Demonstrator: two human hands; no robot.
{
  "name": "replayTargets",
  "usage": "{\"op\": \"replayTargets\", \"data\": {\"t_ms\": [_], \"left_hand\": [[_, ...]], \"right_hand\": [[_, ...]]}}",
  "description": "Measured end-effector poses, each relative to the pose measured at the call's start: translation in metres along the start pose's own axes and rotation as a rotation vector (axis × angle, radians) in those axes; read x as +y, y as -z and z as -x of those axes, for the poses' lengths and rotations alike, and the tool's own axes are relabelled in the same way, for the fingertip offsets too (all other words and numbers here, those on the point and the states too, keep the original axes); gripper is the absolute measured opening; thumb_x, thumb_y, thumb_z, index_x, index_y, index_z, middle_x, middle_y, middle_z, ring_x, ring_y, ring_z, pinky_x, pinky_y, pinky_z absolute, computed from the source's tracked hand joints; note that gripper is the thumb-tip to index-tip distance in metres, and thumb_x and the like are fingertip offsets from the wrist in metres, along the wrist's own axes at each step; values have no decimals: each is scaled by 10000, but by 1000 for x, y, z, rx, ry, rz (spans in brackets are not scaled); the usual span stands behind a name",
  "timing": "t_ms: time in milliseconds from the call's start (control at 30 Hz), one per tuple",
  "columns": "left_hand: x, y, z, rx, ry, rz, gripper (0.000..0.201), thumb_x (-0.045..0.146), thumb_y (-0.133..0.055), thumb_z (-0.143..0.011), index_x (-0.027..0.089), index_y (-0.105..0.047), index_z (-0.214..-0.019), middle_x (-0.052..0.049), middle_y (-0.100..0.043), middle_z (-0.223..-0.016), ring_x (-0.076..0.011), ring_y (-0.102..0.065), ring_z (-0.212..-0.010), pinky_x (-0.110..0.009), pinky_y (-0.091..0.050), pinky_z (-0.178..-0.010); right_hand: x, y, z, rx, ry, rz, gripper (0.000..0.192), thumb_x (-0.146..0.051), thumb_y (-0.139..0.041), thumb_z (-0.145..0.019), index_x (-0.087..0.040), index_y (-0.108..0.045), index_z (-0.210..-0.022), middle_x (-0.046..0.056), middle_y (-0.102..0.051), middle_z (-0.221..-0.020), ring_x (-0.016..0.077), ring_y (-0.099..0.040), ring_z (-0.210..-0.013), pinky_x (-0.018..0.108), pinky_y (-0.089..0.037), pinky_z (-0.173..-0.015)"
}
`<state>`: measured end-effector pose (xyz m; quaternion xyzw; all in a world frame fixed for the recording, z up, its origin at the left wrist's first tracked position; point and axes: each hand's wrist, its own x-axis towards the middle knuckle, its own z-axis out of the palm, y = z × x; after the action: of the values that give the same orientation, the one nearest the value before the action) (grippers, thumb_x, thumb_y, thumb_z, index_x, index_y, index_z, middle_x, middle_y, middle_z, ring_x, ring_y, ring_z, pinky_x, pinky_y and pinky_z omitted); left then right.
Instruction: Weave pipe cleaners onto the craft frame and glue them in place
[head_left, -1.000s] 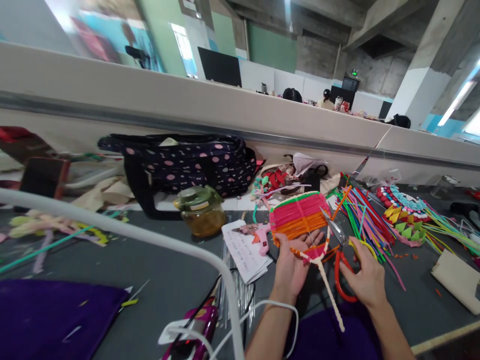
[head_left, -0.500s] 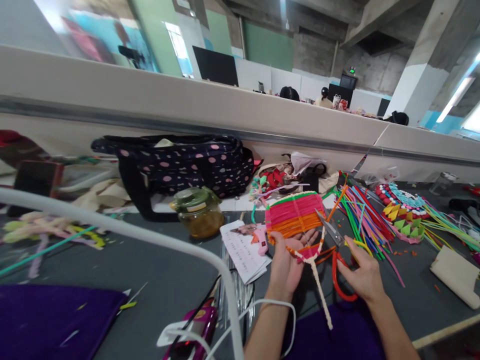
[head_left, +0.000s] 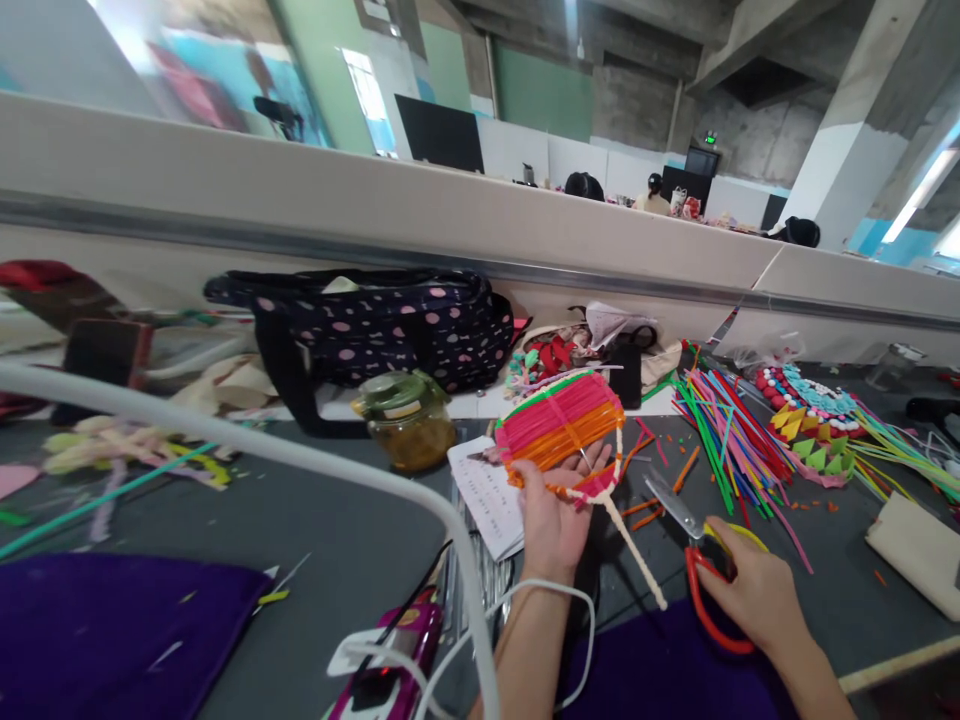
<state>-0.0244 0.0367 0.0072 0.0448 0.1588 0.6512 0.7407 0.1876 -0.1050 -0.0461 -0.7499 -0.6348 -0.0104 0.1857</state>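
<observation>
My left hand (head_left: 551, 515) is closed at the edge of a fan-shaped piece (head_left: 570, 428) wound from pink, orange and green pipe cleaners, with a cream twisted handle (head_left: 636, 555) slanting down to the right. The thumb lies over its lower left edge and the fingers are behind it. To the right, my right hand (head_left: 757, 585) grips scissors (head_left: 682, 515) with red and yellow handles. Their blades point up and left, apart from the fan. Cut orange pipe cleaner pieces (head_left: 686, 470) lie on the table between the fan and the loose bundle.
A bundle of coloured pipe cleaners (head_left: 739, 435) and a beaded, petalled piece (head_left: 810, 415) lie at right. Behind stand a lidded glass jar (head_left: 409, 425) and a spotted bag (head_left: 390, 325). A white tube (head_left: 300, 450) crosses the left foreground, near a magenta device (head_left: 397, 655) with a cord.
My right hand has drawn the scissors right and down, away from the fan's right edge. The fan has shifted left and tilted in my left hand. An orange strip near the blades now lies on the table.
</observation>
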Motion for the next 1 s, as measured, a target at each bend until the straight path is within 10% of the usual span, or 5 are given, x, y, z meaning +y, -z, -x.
{"op": "replayTargets", "data": {"t_ms": [567,733,1000], "left_hand": [[-6,-3,8,-85,-25,20,522,536,-414,-861,217,-526,-1258,-172,-512,-1323,-337,-483,-1221,-532,-468,-924],[-10,-1,9,-43,11,-4,525,520,-401,-872,183,-507,-1259,-190,-499,-1330,-321,-504,-1204,-494,-474,-930],[-28,0,15,-92,-73,-91,558,538,-414,-861,260,-423,-1343,-123,-477,-1378,-263,-422,-1284,-409,-381,-1036]], "right_hand": [[16,-20,8,2,-295,163,484,-473,-464,-848,-159,-531,-1210,93,-679,-775,253,-667,-703,312,-453,-560],[-3,-3,4,72,-134,280,337,-419,-469,-874,-188,-635,-1054,141,-671,-826,295,-640,-824,363,-474,-673],[-88,9,-57,113,351,-268,541,-425,-443,-903,-152,-385,-1367,138,-634,-1097,270,-602,-972,389,-522,-782]]}}
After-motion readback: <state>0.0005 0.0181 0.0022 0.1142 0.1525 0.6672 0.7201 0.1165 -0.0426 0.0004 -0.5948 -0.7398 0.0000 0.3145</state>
